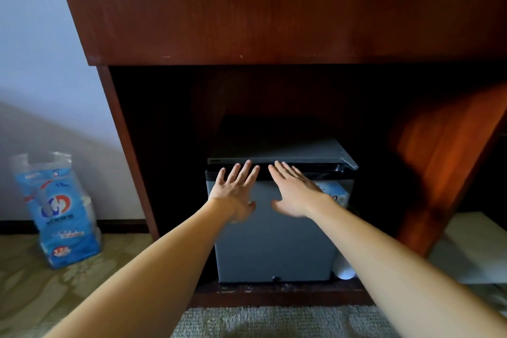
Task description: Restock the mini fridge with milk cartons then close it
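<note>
A small grey mini fridge point(274, 250) stands in a dark recess under a wooden cabinet, its door shut. My left hand point(236, 192) and my right hand point(296, 192) are both stretched out with straight, spread fingers against the upper part of the door, side by side, fingertips near the door's black top strip. Neither hand holds anything. A blue and white plastic pack point(61, 211), which may hold milk cartons, stands on the floor at the left, against the wall. A blue and white label point(336, 192) shows on the door just right of my right wrist.
The reddish wooden cabinet point(274, 8) fills the top, with an open wooden door point(444, 162) at the right. A white object point(344, 269) sits by the fridge's lower right corner. A pale flat surface point(472, 250) lies far right. Carpet point(274, 321) covers the floor.
</note>
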{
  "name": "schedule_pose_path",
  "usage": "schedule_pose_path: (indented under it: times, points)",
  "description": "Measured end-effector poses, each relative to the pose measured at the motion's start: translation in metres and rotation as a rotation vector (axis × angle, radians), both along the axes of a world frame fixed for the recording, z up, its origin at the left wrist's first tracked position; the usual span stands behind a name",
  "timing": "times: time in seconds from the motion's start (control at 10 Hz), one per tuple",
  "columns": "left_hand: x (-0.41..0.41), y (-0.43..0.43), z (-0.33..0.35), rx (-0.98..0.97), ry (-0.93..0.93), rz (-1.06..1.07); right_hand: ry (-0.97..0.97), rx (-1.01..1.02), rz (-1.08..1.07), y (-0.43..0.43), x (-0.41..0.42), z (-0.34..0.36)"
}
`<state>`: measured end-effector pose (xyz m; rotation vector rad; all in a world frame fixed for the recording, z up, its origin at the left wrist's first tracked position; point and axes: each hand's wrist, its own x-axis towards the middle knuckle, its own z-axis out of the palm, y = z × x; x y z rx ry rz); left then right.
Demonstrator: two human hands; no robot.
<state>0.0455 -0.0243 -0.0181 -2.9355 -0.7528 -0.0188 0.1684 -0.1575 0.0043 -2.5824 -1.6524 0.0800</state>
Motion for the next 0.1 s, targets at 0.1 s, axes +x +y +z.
schedule_pose_path:
  times: [0.1]
  points:
    - [-0.0134, -0.0077, 0.0125, 0.07, -0.076, -0.104, -0.026, 0.032, 0.046, -0.0152, 0.0, 0.0054]
